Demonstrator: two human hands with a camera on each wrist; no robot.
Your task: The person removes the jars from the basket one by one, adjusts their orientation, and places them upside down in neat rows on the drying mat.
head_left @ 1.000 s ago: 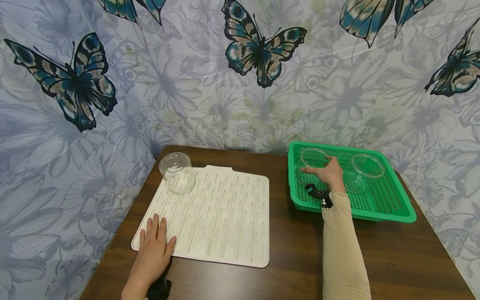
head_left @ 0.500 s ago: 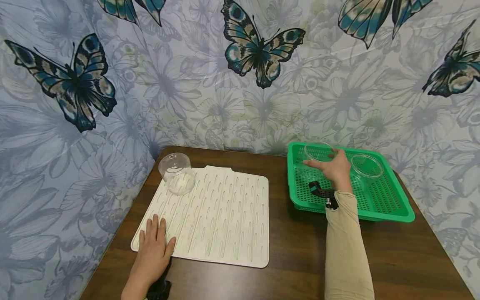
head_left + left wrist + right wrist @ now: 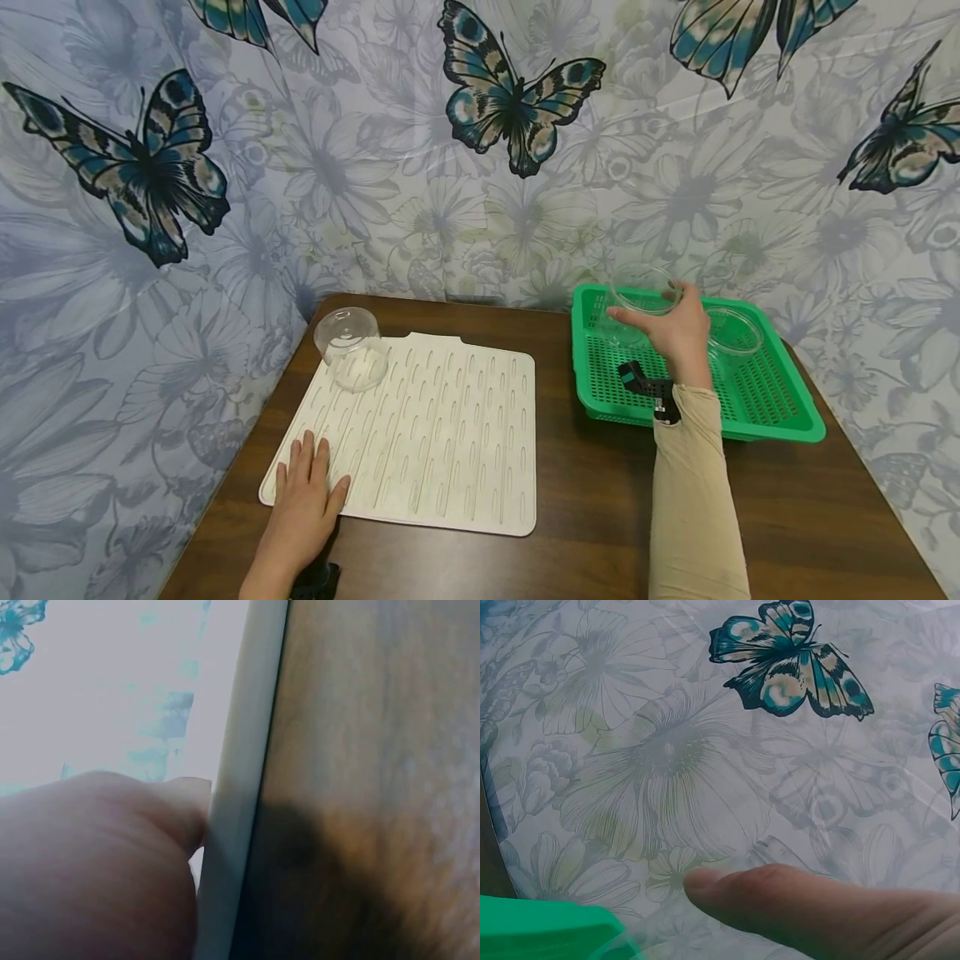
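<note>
With thumb and fingers, my right hand (image 3: 681, 337) grips a clear bowl (image 3: 637, 298) by its side, over the left part of the green basket (image 3: 776, 404). The right wrist view has the thumb (image 3: 795, 900) stretched along the bowl's barely visible wall. Another clear bowl (image 3: 735, 332) stays inside the basket at right. My left hand (image 3: 303, 500) rests flat, fingers straight, on the near left corner of a cream ridged mat (image 3: 442, 442); the left wrist view shows part of this hand (image 3: 97, 862) at the mat's edge. A clear bowl (image 3: 352, 350) sits upside down on the mat's far left corner.
The brown wooden table (image 3: 577, 500) carries both the mat and the basket, with a strip of bare wood between them. A butterfly-patterned cloth (image 3: 525, 217) hangs right behind the table's back edge.
My right hand has lifted the clear bowl up from the basket's left part and shifted slightly right and away. The left hand stays on the mat.
</note>
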